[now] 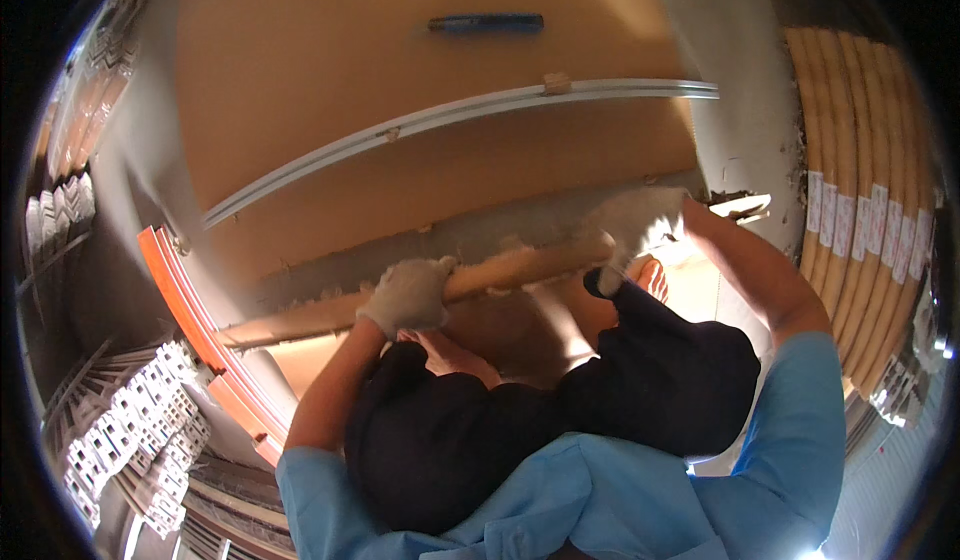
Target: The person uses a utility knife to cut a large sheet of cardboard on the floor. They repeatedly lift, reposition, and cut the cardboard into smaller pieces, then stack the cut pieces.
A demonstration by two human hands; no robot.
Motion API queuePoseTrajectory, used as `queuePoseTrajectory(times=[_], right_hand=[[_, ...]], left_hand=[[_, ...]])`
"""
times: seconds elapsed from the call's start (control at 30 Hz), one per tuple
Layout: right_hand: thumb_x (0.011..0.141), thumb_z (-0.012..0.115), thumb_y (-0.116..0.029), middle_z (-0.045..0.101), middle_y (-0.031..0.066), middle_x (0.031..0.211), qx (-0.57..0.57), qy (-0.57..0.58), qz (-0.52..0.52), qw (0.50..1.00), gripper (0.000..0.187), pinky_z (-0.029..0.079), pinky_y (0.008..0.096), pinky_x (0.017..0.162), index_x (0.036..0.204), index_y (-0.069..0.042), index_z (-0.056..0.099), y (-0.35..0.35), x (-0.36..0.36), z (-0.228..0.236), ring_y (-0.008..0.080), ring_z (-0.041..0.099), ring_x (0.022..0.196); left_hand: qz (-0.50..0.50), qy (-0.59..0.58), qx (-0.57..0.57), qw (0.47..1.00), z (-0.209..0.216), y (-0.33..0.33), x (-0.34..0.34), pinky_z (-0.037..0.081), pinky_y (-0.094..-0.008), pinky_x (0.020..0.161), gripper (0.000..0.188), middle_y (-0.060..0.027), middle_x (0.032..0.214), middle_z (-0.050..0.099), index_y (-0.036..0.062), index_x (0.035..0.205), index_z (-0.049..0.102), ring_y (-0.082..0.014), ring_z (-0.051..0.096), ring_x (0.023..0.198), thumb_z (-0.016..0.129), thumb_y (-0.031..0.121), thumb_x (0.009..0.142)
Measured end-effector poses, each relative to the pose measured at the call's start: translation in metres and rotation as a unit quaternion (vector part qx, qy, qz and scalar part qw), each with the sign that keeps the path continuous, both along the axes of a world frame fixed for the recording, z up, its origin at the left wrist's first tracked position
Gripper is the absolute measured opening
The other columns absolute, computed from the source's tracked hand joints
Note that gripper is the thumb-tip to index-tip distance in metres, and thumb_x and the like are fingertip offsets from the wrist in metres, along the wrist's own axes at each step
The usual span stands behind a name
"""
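Note:
A long, narrow piece wrapped in brown paper [520, 266] lies across in front of my knees, its paper rough and torn along the upper edge. My left hand [408, 295], in a pale work glove, is closed over the middle of it. Farther right, my gloved right hand [640, 222] is at the wrapped piece's right part; motion smears its fingers, so their grip cannot be made out. Beyond both hands a slim pale metal profile [385, 134] rests on a brown cardboard sheet [330, 50], with small brown scraps stuck to it.
A slim blue tool [487, 23] lies on the cardboard at the far side. Several long brown-wrapped bundles [840, 150] with white labels stand at the right. On the left are an orange rail [185, 290] and stacked white profiles [130, 430] with hollow ends.

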State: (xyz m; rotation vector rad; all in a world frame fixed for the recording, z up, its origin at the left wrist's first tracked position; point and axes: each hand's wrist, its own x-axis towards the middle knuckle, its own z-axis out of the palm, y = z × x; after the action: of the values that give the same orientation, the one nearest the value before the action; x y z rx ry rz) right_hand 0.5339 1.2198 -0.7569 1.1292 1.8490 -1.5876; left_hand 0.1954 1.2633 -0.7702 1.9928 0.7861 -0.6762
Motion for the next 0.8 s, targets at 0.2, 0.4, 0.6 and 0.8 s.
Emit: queuePoseTrajectory(times=[0.2,0.4,0.6,0.8], right_hand=[[0.055,0.087,-0.048,0.064,0.0196,0.113,-0.111,-0.007,0.013,0.994,0.093,0.048,0.0400,0.087,0.129,-0.003,0.053,0.059,-0.065,-0.017,0.0337,0.061,0.104],[0.067,0.076,-0.025,0.066,0.0196,0.105,-0.054,-0.097,0.045,0.993,0.050,0.050,0.0409,0.085,0.110,-0.002,0.065,0.059,-0.112,-0.020,0.0333,0.063,0.101],[0.071,0.066,-0.013,0.065,0.0212,0.107,0.035,-0.149,0.006,0.988,0.040,0.050,0.0427,0.086,0.111,-0.009,0.066,0.008,-0.128,0.003,0.0337,0.062,0.102],[0.073,0.063,-0.011,0.065,0.0197,0.110,0.157,-0.115,0.037,0.980,0.044,0.049,0.0429,0.089,0.118,-0.010,0.062,-0.032,-0.133,0.020,0.0353,0.061,0.104]], left_hand=[[-0.001,0.019,-0.032,0.999,-0.027,0.035,0.013,0.050,-0.0448,0.085,0.052,-0.0213,0.102,0.066,0.0076,0.110,0.064,-0.0381,0.063,0.097,0.070,0.024,0.061],[0.035,0.140,0.012,0.990,-0.005,0.035,0.023,0.048,-0.0427,0.091,0.031,-0.0170,0.107,0.067,0.0078,0.105,0.069,-0.0325,0.063,0.105,0.066,0.019,0.077],[0.380,-0.173,0.343,0.841,0.085,-0.029,-0.063,0.040,-0.0426,0.098,0.060,-0.0105,0.123,0.060,0.0129,0.129,0.053,-0.0306,0.055,0.114,0.075,0.029,0.076],[0.739,0.076,0.009,0.670,0.193,-0.296,-0.243,0.037,-0.0410,0.106,0.061,-0.0188,0.140,0.046,0.0046,0.137,0.044,-0.0322,0.046,0.128,0.072,0.014,0.084]])
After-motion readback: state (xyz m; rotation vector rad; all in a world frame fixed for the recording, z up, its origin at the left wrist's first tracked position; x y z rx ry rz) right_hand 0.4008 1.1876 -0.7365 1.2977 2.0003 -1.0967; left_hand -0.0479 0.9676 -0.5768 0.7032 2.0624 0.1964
